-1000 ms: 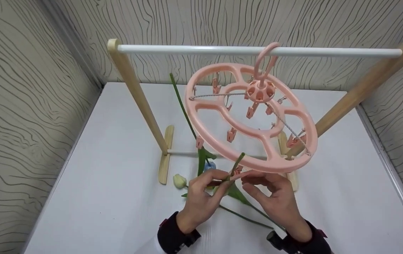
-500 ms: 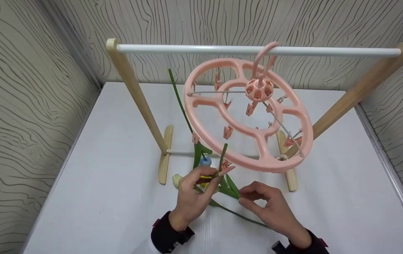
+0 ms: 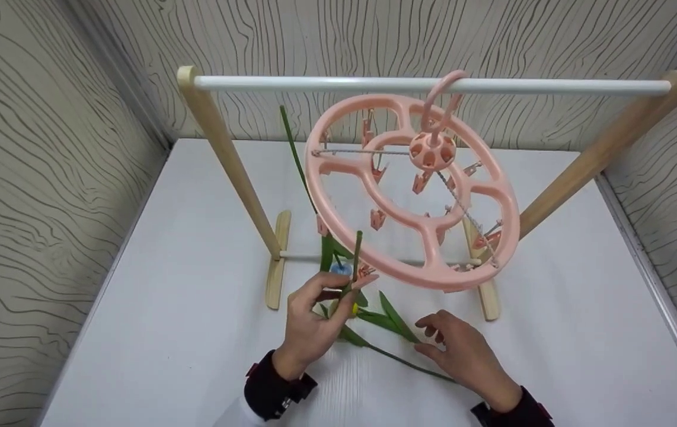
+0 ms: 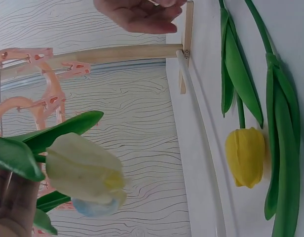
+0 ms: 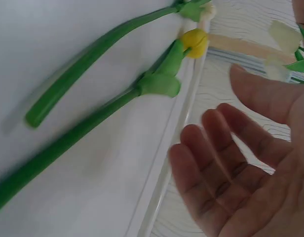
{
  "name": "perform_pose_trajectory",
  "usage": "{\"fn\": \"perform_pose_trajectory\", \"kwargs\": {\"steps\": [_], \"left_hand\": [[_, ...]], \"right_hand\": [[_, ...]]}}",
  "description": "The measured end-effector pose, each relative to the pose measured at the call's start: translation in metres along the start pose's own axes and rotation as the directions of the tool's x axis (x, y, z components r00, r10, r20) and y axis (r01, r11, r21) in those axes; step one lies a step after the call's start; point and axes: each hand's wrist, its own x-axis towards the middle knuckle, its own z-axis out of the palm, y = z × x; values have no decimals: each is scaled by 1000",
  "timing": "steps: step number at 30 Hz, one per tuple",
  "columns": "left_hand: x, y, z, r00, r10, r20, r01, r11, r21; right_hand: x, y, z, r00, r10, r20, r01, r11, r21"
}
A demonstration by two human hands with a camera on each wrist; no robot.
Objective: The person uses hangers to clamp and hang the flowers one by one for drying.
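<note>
My left hand [image 3: 309, 320] pinches the green stem [image 3: 357, 252] of a white tulip right at a pink clothespin [image 3: 367, 277] under the hanger's front rim. Its white bloom [image 4: 85, 160] points away from the palm, leaves around the fingers. My right hand [image 3: 460, 350] is held apart, fingers loosely bent around nothing, beside the green leaves [image 3: 395, 320] of a yellow tulip. This yellow tulip [image 4: 245, 157] lies on the table. A blue tulip [image 3: 340, 270] hangs head down from another clothespin [image 3: 322, 224], its stem sticking up at the left.
The round pink clip hanger [image 3: 433, 276] hangs tilted from the white bar [image 3: 315, 83] of a wooden-legged rack [image 3: 226, 160]. Several clothespins dangle from it. Another tulip stem [image 3: 409, 363] lies on the white table [image 3: 184, 332]. Patterned walls [image 3: 107, 35] enclose the table.
My right hand has come away from the hanger's rim and moved down. My left hand has shifted left with the tulip stem, and the hanger has swung slightly left.
</note>
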Motion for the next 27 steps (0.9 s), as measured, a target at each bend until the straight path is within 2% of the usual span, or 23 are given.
{"fn": "perform_pose_trajectory", "kwargs": {"steps": [4, 8, 20, 27], "left_hand": [[2, -2, -3, 1000, -5, -8, 5, 1000, 0], [3, -4, -6, 1000, -10, -17, 10, 1000, 8], [3, -9, -14, 998, -43, -47, 43, 999, 14], [5, -12, -19, 994, -79, -70, 81, 996, 30]], "right_hand": [[3, 8, 3, 993, 95, 66, -93, 995, -29], [3, 13, 6, 982, 139, 128, -137, 990, -26], [4, 22, 12, 958, 199, 204, -197, 980, -33], [5, 25, 13, 963, 186, 197, -186, 982, -22]]}}
